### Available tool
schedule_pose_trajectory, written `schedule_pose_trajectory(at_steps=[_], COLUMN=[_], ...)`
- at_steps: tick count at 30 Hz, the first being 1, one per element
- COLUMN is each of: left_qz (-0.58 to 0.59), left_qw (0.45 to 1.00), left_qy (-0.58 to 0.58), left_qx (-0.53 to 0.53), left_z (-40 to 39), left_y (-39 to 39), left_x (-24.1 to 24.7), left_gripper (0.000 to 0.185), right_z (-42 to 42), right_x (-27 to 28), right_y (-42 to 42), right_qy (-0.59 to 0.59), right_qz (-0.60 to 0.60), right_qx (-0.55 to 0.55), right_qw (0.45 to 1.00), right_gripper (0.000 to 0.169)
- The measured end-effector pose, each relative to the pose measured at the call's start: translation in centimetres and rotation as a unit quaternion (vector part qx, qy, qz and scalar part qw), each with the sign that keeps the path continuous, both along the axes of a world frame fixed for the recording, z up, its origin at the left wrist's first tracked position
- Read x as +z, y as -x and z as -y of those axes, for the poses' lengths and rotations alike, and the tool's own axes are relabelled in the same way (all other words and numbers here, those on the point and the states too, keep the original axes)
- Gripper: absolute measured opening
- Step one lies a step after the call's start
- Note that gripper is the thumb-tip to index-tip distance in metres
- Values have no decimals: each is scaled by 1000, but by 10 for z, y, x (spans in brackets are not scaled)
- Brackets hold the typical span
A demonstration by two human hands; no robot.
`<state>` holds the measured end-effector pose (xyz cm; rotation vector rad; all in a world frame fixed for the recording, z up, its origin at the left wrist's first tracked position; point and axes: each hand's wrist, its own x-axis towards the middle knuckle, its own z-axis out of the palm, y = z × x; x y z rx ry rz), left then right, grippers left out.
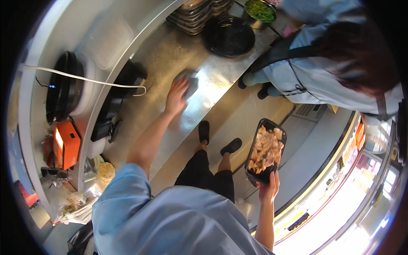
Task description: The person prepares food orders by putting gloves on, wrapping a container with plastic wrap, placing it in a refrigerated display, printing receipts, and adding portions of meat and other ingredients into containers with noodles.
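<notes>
My left hand reaches out over a stainless steel counter and presses on a grey cloth, which is blurred. My right hand grips the near end of a black plastic tray, held over the aisle to the right of my legs. Pieces of pale brown meat, perhaps chicken, fill most of the tray, and its near end shows bare black plastic. My right thumb and fingers sit at the rim; part of the grip is hidden beneath.
A round black tray and stacked lidded containers occupy the counter's far end, near a bowl of chopped greens. A co-worker stands at the upper right. A white cable crosses the shelf, near an orange box.
</notes>
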<state>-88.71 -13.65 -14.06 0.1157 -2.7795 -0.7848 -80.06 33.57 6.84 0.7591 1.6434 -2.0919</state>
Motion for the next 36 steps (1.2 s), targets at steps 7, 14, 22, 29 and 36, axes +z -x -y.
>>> schedule_pose_trajectory(at_steps=[7, 14, 22, 29, 36], left_qz=[0, -119, 473, 566, 517], left_qw=[981, 982, 626, 568, 509], left_qy=[146, 80, -467, -469, -500], left_qx=[126, 121, -408, -370, -472], left_z=[85, -83, -451, -597, -752], left_y=[-116, 7, 58, 82, 129], left_x=[-43, 91, 315, 370, 508], left_gripper=[56, 51, 12, 13, 14], right_z=[-10, -115, -270, -379, -490], right_x=[43, 98, 127, 98, -17], right_y=[6, -54, -77, -91, -18], right_qy=[16, -71, -109, 34, -358], right_qz=[-71, -119, -134, -222, -185], right_qx=[0, -78, 3, -222, -257], right_qw=[997, 987, 985, 949, 879], right_gripper=[40, 45, 48, 48, 36])
